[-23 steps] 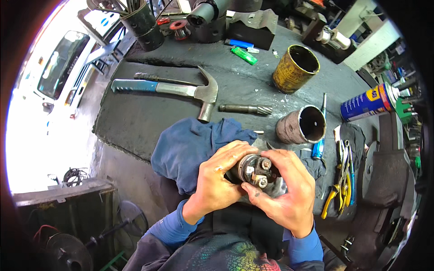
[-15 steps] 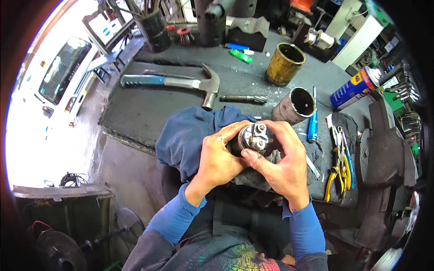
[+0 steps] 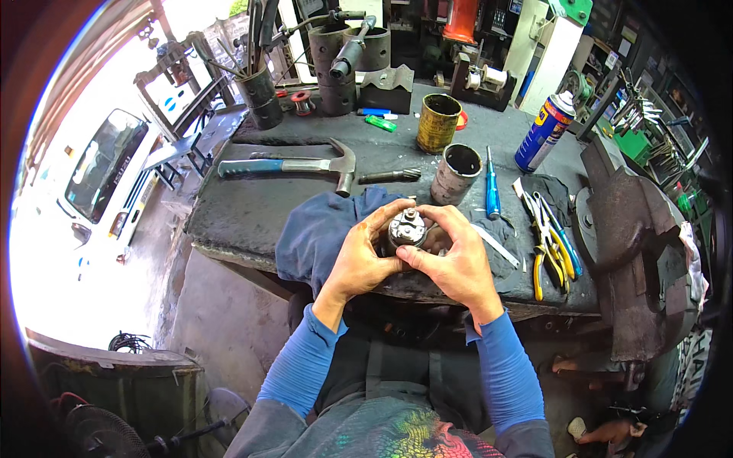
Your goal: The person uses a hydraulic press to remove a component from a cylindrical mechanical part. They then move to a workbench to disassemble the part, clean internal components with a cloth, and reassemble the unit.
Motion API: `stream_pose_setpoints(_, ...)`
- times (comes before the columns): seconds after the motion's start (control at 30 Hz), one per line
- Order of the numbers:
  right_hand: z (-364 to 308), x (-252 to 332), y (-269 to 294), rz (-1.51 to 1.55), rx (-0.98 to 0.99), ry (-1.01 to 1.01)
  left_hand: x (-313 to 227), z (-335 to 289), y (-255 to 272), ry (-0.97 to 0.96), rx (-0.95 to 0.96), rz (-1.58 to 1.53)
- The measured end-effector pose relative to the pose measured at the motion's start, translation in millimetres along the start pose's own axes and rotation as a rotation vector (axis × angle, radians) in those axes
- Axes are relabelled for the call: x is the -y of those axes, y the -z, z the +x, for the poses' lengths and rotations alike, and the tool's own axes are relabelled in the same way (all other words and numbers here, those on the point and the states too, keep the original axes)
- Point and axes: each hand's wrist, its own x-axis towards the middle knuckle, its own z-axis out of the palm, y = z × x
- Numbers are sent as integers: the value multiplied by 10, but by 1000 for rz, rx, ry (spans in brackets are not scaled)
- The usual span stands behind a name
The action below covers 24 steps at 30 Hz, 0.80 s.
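Between my two hands is a starter solenoid [image 3: 408, 229], a round dark metal part with studs and nuts on its top face. My left hand [image 3: 359, 259] wraps its left side. My right hand [image 3: 456, 259] closes round the other side, its thumb against the near rim. The palms and fingers hide most of its body. It is held at the bench's front edge, beside a crumpled dark blue cloth [image 3: 309, 233]. Just beyond stands a grey metal cup [image 3: 456, 177] with a dark inside.
On the dark bench [image 3: 229, 210] lie a claw hammer [image 3: 305, 165], a fluted cutter [image 3: 389, 175], a blue-handled screwdriver [image 3: 492, 191] and yellow-handled pliers [image 3: 551, 256]. A yellow can [image 3: 438, 126] and blue spray can [image 3: 544, 133] stand farther back. A vise [image 3: 630, 252] is at right.
The view has shifted, so the far side of the bench shows more. Both hands stay round the solenoid, whose top face now appears turned and its studs lie differently.
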Motion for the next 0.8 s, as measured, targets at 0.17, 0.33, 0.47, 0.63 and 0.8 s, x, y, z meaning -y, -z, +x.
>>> stream_pose_setpoints(0.17, 58, 112, 48, -112, 10, 158, 49, -74, 41, -24, 7, -135)
stream_pose_setpoints(0.33, 170, 162, 79, -307, 73, 233, 95, -59, 33, -94, -38, 61)
stream_pose_setpoints(0.47, 268, 162, 43, -337, 62, 376, 103, -56, 54, -144, -65, 149)
stream_pose_setpoints(0.63, 291, 131, 25, -358, 56, 380, 72, -84, 38, -162, -63, 225)
stream_pose_setpoints(0.8, 287, 177, -8, -367, 52, 401, 41, -102, 66, -212, -87, 266)
